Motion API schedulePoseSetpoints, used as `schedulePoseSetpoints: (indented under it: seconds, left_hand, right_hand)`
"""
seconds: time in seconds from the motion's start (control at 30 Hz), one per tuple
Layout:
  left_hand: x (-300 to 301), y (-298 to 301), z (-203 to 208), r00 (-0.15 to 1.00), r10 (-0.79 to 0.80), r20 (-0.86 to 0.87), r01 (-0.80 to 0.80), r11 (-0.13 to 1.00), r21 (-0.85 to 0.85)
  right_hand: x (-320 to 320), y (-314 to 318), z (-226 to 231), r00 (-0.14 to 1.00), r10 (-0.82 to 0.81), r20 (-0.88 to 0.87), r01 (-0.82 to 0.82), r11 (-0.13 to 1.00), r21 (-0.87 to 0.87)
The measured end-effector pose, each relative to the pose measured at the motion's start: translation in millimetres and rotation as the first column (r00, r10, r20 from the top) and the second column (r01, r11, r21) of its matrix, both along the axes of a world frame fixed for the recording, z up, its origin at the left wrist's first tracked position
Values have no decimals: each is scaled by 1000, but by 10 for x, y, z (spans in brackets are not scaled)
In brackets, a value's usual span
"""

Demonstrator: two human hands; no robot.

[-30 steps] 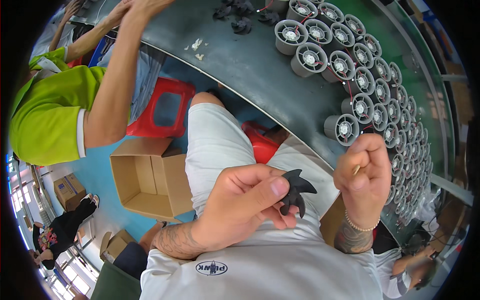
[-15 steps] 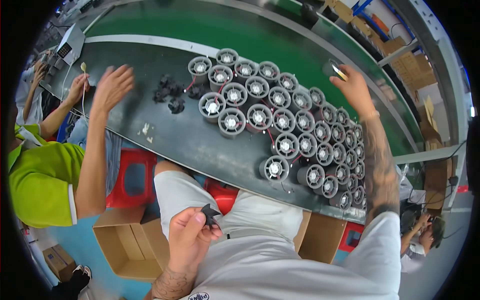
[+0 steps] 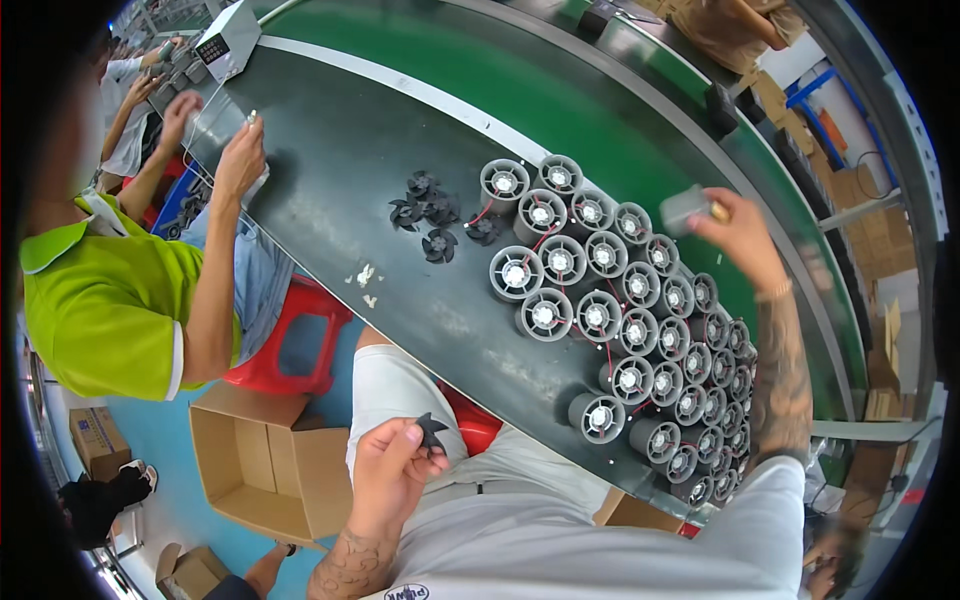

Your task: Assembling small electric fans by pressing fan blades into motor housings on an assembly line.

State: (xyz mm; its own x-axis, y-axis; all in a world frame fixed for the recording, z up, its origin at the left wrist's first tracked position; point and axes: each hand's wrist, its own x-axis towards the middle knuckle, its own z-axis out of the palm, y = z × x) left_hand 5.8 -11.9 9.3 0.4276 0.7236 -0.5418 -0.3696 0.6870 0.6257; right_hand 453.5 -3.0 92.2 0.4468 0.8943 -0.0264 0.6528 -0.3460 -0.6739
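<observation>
Left hand (image 3: 385,480) pinches small black fan blade (image 3: 430,432) at its rim, below the surface (image 3: 330,130) edge — light, stiff, thin vanes likely fragile; right hand (image 3: 740,235), raised beyond the grey motor housings (image 3: 600,310), grip closed on small blurred object (image 3: 690,208).

Factory assembly line: a long dark workbench (image 3: 330,190) is running beside a green conveyor belt (image 3: 520,75) across the upper frame, with rows of grey fan motor units (image 3: 600,310) crowding its right half. A seated co-worker (image 3: 110,300) is working at left, and cardboard boxes (image 3: 255,465) are sitting on the floor at lower left.
</observation>
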Motion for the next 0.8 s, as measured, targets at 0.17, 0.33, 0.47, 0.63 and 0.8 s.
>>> schedulePoseSetpoints:
  seconds: [0.17, 0.33, 0.47, 0.63, 0.8]
  left_hand:
    - [17, 82, -58, 999, 41, 6, -41, 999, -2]
    - [168, 113, -98, 995, -93, 24, 94, 995, -28]
    - [254, 77, -88, 993, -113, 41, 111, 992, 54]
    - [312, 51, 75, 985, -169, -34, 172, 953, 250]
    - [239, -78, 198, 963, -259, 72, 223, 921, 320]
  right_hand:
    - [-1483, -347, 166, 684, 719, 121, -641, 672, -370]
    - [-1745, -590, -230, 618, 727, 300, -620, 685, -382]
    - [-1838, -612, -177, 797, 533, 284, -470, 843, -263]
    - [-1989, -865, 75, 956, 255, 142, -261, 965, 25]
    - [-2365, -1032, -8, 925, 234, -298, -187, 966, 177]
